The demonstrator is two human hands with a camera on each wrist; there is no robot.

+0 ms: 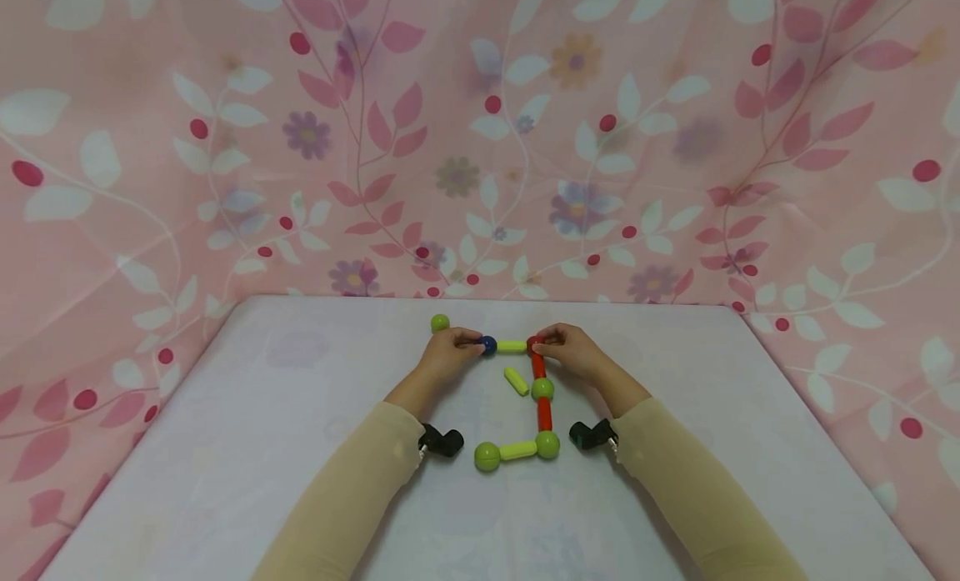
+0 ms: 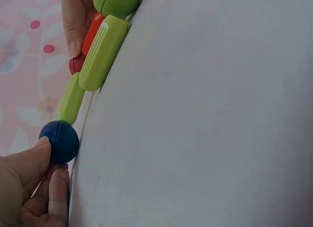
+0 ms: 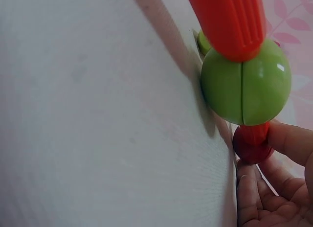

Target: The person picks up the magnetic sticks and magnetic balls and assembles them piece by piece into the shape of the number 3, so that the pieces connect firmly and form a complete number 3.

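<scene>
On the table lies a chain of toy balls and short rods. My left hand (image 1: 447, 353) pinches the blue ball (image 2: 59, 142) at the chain's far left end. A yellow-green rod (image 1: 512, 347) links it to the red ball (image 3: 252, 145), which my right hand (image 1: 573, 351) grips between thumb and fingers. From the red ball a red rod (image 1: 539, 367) runs toward me to a green ball (image 3: 246, 82). Another red rod (image 1: 545, 414) leads on to a green corner ball (image 1: 547, 444). There a yellow-green rod (image 1: 517, 451) joins a green end ball (image 1: 487, 457).
A loose yellow-green rod (image 1: 516, 381) lies inside the bend of the chain. Beyond my left hand sits a separate green ball (image 1: 439, 323). The white table (image 1: 315, 356) ends at a floral pink cloth (image 1: 480, 147) behind. Black cameras (image 1: 442, 441) hang at both wrists.
</scene>
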